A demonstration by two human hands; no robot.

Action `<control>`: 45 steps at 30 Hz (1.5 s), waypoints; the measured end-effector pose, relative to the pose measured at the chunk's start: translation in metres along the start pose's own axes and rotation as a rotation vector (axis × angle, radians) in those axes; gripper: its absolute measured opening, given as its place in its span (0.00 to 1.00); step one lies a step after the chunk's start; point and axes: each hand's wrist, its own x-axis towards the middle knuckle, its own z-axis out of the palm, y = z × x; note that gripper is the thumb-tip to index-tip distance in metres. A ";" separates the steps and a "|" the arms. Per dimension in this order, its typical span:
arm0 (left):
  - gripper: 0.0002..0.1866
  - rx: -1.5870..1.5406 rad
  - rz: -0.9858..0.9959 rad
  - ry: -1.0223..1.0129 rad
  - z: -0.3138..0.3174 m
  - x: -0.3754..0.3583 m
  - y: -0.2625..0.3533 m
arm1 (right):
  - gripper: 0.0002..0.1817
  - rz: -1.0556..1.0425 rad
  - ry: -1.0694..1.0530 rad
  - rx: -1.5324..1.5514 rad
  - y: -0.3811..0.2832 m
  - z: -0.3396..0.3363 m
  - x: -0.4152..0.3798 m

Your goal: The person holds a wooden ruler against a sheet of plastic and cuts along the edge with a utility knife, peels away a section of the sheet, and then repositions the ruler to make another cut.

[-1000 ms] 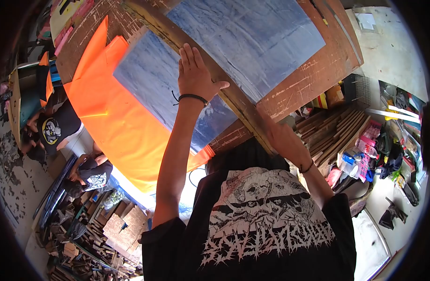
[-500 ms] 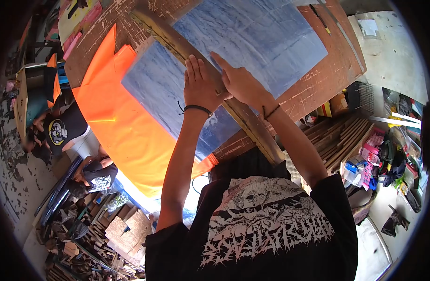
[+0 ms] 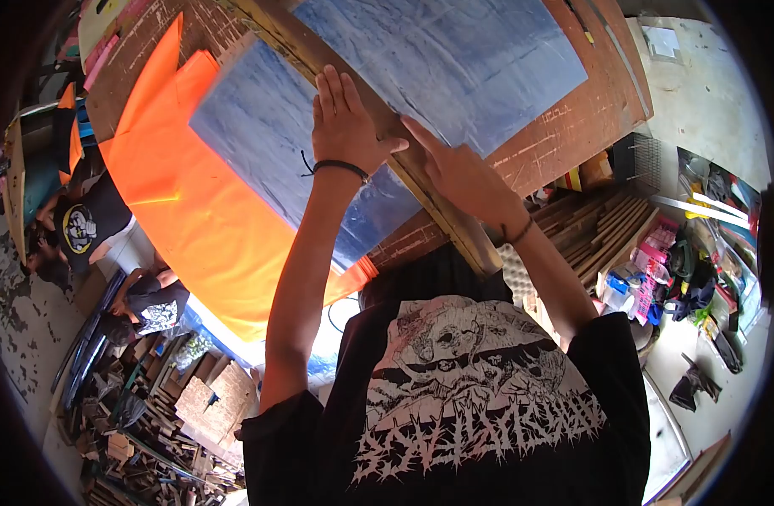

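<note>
Wooden bar (image 3: 382, 116) lies under the flat, unclenched left hand (image 3: 345, 131); the right hand (image 3: 469, 179) sits farther down it than before, grip unclear.

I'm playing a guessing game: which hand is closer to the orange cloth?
Left. The left hand is at the wooden bar, on the side facing the orange cloth; the right hand is farther away, toward the bar's opposite side.

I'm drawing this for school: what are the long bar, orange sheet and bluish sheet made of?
Long bar: probably wood, dull, with scuffed brown edges. Orange sheet: cloth or vinyl, smooth; its creases fit either. Bluish sheet: likely plastic, glossy, with streaky reflections.
</note>
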 end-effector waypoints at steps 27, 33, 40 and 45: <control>0.72 -0.048 -0.042 -0.041 -0.005 -0.001 0.005 | 0.34 -0.008 0.051 0.118 -0.003 -0.005 0.083; 0.72 0.006 -0.019 -0.002 0.002 -0.002 0.001 | 0.37 -0.132 0.054 0.089 0.005 0.009 0.074; 0.73 -0.045 -0.038 -0.056 -0.003 -0.001 0.002 | 0.39 -0.008 -0.016 -0.068 0.005 -0.003 0.007; 0.73 -0.028 -0.029 -0.050 -0.005 0.001 0.001 | 0.38 0.115 -0.103 -0.049 0.010 -0.005 -0.057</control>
